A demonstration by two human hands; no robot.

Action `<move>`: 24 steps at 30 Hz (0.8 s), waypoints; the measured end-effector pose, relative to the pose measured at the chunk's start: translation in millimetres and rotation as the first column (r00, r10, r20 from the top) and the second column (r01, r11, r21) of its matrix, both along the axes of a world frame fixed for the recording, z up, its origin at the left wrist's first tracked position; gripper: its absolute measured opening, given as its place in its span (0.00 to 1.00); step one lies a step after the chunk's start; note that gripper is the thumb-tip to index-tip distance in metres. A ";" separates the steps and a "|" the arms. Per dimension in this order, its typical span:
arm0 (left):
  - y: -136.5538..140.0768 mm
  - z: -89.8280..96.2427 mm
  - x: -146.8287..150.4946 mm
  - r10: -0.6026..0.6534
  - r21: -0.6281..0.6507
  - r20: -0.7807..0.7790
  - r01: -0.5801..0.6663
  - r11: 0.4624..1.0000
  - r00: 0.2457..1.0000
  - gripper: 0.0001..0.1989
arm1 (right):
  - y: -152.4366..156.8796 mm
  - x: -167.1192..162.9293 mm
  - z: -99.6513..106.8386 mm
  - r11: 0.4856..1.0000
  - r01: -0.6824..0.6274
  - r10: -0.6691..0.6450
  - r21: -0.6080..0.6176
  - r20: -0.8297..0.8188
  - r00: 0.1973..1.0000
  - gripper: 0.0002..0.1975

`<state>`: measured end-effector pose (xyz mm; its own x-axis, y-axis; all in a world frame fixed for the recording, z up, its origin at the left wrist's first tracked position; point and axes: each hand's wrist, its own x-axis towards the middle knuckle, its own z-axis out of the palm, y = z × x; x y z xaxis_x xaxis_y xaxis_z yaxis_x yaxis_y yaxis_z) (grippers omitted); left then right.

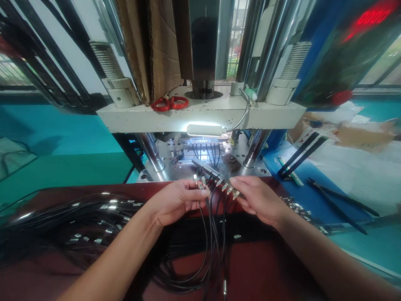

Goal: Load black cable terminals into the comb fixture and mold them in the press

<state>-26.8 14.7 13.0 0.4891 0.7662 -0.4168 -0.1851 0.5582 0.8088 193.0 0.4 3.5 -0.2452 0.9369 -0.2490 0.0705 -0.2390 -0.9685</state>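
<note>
My right hand (255,196) grips the near end of a slim metal bar (206,168), which slants up and left towards the press. Several black cables (213,230) with small metal connectors (224,186) sit in a row along the bar and hang down from it. Just left of them, my left hand (181,198) pinches cables near their metal ends between thumb and fingers. Behind the bar, under a lit lamp, more black cables (211,152) lead into a metal fixture (200,146) on the press bed.
Bundled black cables (94,217) cover the dark red table (250,267) at left. A white lamp (205,130) and red-handled scissors (171,103) are on the press crossbeam (134,119). Tweezers (338,202) and more connectors (297,207) lie at right.
</note>
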 end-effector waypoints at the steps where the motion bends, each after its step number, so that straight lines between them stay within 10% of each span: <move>1: 0.1 -1.4 1.9 0.061 -0.018 -0.004 -0.061 0.998 0.998 0.11 | 0.1 0.1 -0.3 1.000 -0.001 0.001 -0.001 0.002 1.000 0.16; 10: -7.0 -10.6 21.1 0.280 -0.021 0.084 -0.280 0.960 0.956 0.07 | 0.3 0.7 -0.5 0.999 -0.025 0.024 -0.020 -0.018 1.000 0.16; 24: -12.8 -12.2 29.1 0.214 0.048 0.099 -0.220 0.974 0.972 0.10 | -1.2 -0.1 -2.4 0.999 -0.038 0.038 -0.002 -0.027 0.999 0.15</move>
